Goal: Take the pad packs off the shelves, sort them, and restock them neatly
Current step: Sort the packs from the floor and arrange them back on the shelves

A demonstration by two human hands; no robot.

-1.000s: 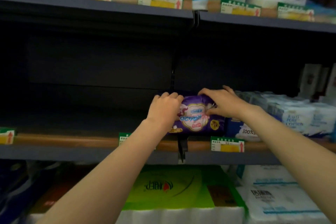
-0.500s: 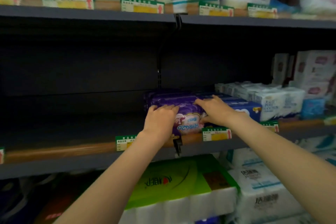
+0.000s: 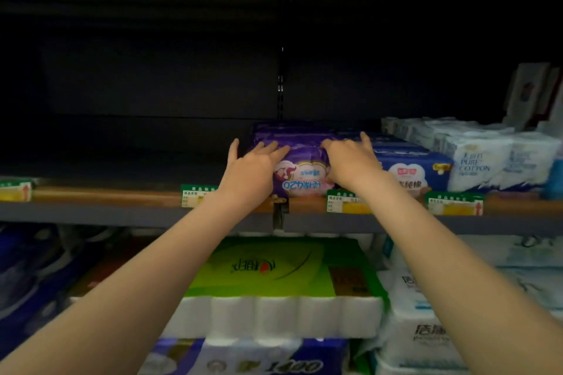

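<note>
Head view, nearest first: on the lower shelf sits a green-topped bundle of paper rolls [image 3: 274, 277], with white roll packs [image 3: 426, 313] just beside it on the right. Above it both bare forearms reach up to the middle shelf [image 3: 122, 210], whose front lip carries price tags [image 3: 344, 202].

At that lip stands the purple pad pack [image 3: 304, 170], its print upside down, at the front of a row of like purple packs running back into the dark. The left hand [image 3: 253, 167] lies over the pack's left top corner, fingers straight and spread, thumb out to the side. The right hand [image 3: 350, 161] presses on its right top edge, fingers loosely extended; neither hand is curled round it. Touching the pack on the right is a blue pad pack [image 3: 411, 167], then white cotton packs [image 3: 481, 158] farther right.

To do this well, I judge, push evenly with both palms so the pack slides back square, flush with the blue neighbour's face. The upside-down print suggests turning it over for a neat front.
</note>
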